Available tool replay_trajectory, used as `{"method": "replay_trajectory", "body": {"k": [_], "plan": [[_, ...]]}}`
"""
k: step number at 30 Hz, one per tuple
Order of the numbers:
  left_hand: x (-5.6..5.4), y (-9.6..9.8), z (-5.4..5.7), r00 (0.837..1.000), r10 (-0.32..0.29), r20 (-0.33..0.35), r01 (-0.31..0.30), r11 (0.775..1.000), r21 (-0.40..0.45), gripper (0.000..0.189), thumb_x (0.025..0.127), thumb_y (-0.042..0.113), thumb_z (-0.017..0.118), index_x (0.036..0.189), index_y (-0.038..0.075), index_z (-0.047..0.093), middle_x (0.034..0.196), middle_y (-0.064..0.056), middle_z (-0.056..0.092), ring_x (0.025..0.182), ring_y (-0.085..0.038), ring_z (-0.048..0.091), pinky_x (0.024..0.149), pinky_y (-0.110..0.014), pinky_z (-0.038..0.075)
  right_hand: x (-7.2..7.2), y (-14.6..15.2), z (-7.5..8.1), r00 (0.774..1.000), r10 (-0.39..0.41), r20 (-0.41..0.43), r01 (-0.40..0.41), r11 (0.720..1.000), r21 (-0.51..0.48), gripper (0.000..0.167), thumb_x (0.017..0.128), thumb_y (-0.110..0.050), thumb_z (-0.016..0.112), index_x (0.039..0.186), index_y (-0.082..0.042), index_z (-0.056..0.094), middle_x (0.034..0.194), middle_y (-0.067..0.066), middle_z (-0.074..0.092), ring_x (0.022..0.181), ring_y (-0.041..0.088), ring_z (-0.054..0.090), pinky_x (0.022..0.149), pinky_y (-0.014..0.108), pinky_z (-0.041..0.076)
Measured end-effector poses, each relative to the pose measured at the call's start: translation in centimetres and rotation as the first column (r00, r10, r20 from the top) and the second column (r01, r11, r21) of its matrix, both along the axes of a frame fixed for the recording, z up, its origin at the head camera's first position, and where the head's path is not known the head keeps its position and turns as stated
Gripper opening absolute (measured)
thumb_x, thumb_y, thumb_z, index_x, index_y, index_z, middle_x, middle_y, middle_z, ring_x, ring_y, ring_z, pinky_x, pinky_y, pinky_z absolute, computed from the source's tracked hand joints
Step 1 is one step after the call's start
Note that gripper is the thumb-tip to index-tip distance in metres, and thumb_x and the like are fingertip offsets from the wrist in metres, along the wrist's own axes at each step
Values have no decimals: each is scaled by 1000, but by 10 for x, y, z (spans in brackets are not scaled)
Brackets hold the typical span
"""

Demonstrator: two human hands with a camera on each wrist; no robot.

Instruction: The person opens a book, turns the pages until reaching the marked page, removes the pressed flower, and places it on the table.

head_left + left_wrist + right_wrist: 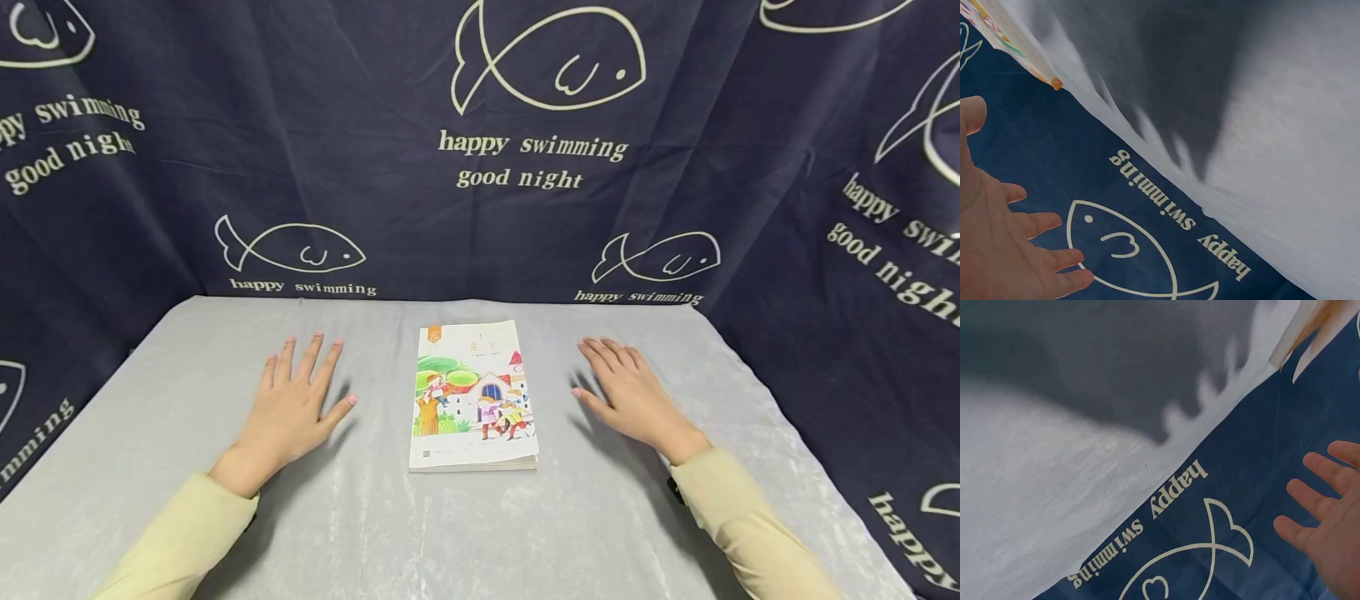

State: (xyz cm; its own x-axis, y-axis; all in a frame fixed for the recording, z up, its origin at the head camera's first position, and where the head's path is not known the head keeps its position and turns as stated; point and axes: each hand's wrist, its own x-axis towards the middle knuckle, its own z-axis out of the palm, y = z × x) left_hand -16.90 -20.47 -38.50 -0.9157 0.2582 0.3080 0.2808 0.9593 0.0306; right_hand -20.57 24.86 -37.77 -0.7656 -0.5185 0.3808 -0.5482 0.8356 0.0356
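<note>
Both wrist views only catch a cut-off bit of the book (474,396), and its fine print (444,453) is too tiny to read. Left hand (291,410) is empty, fingers fanned wide; right hand (633,396)'s empty too, fingers closer together. Book lies between them on grey cloth (465,533), navy fish-print curtain (360,142) on the far side.

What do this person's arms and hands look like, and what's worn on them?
The left sleeve and right sleeve are pale yellow and reach the wrists. The left hand and right hand show no gloves or rings. Something small and black peeks out at each wrist, mostly hidden.
</note>
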Motion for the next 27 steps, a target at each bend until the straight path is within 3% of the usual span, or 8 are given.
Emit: {"method": "replay_trajectory", "body": {"k": [14,27], "plan": [[-1,21,-4,994,-97,-55,95,994,-45,75,85,52,51,143,11,28,147,-17,28,132,-48,23,103,-59,22,-3,-18,-5,997,78,11,-79,996,42,57,86,-38,56,131,-4,46,130,12,51,119,30,47,102,50,29],[1,40,-7,987,-158,-32,155,985,-81,71,87,51,49,142,10,32,145,-17,33,131,-44,29,103,-55,28,-3,-33,-10,979,201,-31,-197,976,87,48,83,-30,62,121,-3,55,118,10,60,108,27,54,96,46,37]]}}
